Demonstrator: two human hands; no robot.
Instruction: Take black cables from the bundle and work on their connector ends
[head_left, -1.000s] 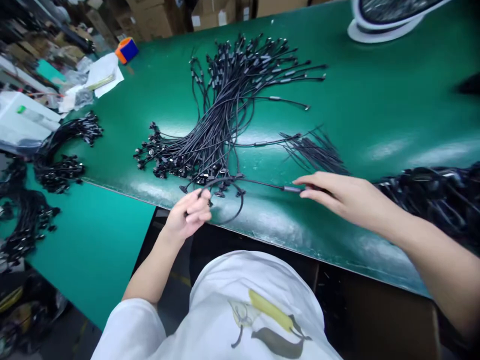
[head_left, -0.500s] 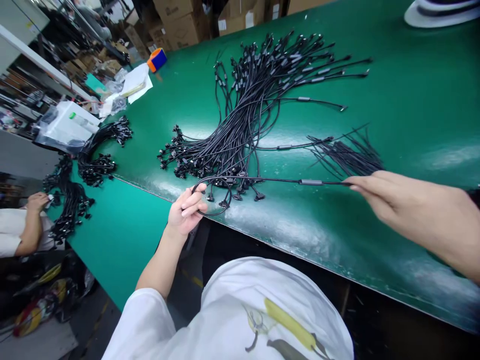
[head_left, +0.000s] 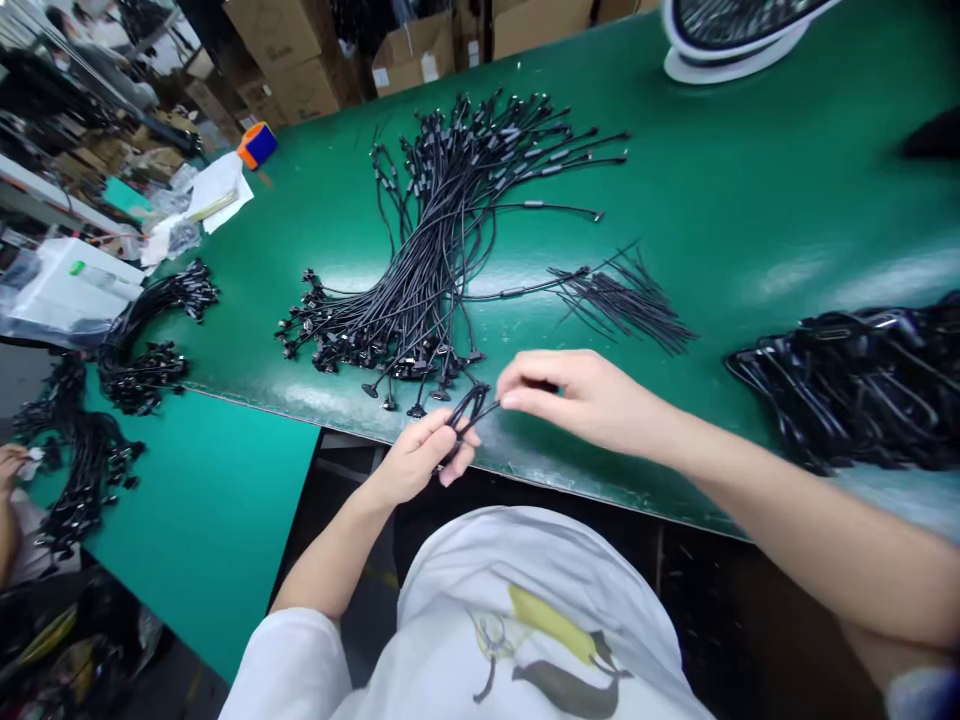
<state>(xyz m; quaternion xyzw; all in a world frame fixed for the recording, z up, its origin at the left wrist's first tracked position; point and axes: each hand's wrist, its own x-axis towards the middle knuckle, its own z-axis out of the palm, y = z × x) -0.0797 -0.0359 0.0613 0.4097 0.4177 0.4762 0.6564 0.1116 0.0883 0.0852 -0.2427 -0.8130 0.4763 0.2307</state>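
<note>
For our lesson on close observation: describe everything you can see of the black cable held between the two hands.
The black cable is thin, flexible and seemingly rubber-sheathed. It is folded into a short loop of several strands above the near edge of the green table. The left hand pinches its lower end, and the right hand pinches its upper end. Its connectors are hidden.

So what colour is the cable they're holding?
The cable is black; the head view shows it best.
</note>
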